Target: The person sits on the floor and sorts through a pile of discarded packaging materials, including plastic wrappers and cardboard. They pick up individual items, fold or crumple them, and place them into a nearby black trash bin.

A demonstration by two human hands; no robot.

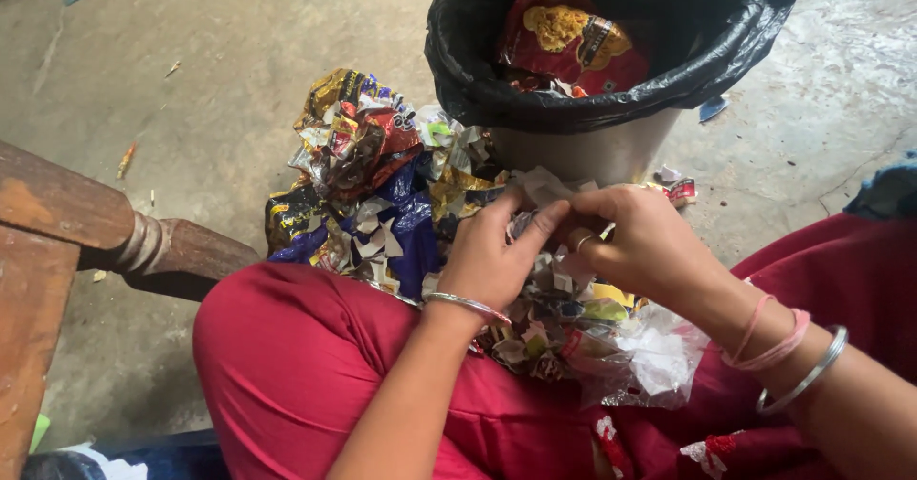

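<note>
Wrapper scrap point(544, 189) pinched between left hand point(492, 260), right hand point(640, 241).

left hand point(492, 260): fingers curled on a scrap in the wrapper pile point(382, 184), thumb up
right hand point(640, 241): pinching the same scrap, touching the left
bin point(592, 150): black liner, red packet point(564, 41) inside, just behind the pile
floor point(239, 60): bare concrete

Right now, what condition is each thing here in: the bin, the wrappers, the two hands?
Bin: upright, open, lined with a black bag, partly filled.
Red snack packet: crumpled, inside the bin.
Wrapper pile: cut up and crumpled, heaped on floor and lap.
Left hand: pinching a scrap.
Right hand: pinching the same bundle.
</note>
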